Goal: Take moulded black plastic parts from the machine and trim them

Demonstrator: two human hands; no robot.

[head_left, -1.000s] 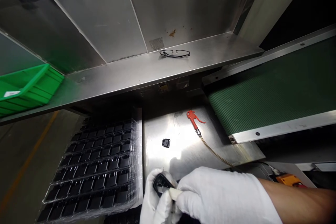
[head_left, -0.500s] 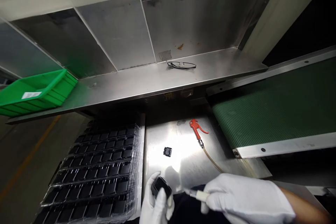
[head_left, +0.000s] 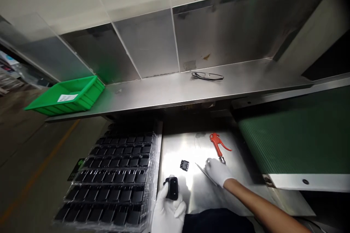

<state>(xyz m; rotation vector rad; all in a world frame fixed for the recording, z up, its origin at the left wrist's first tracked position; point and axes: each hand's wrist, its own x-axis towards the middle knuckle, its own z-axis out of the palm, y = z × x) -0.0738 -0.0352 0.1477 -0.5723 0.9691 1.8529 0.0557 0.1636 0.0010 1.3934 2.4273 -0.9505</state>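
Note:
My left hand (head_left: 170, 209), in a white glove, is closed around a small black plastic case (head_left: 172, 188) with rounded corners, held above the front of the metal table. My right hand (head_left: 218, 172), also gloved in white, is low over the table with its fingers loosely bent and nothing visible in them. Just left of it lies a slim pointed tool (head_left: 205, 174). Close beyond the right hand is a red air blow gun (head_left: 218, 145), its metal fitting next to the glove. A black multi-pole connector-like part (head_left: 184, 165) lies between my hands.
Clear plastic trays (head_left: 153, 174) filled with black parts stand on the left. A metal shelf (head_left: 153, 96) crosses behind, carrying a green bin (head_left: 82, 100) and eyeglasses (head_left: 207, 76). On the right runs a green conveyor belt (head_left: 300, 134) with a metal edge.
My right hand has moved forward towards the air gun, and the tool it held now lies on the table. The left hand has turned the black case more upright. The view has shifted left.

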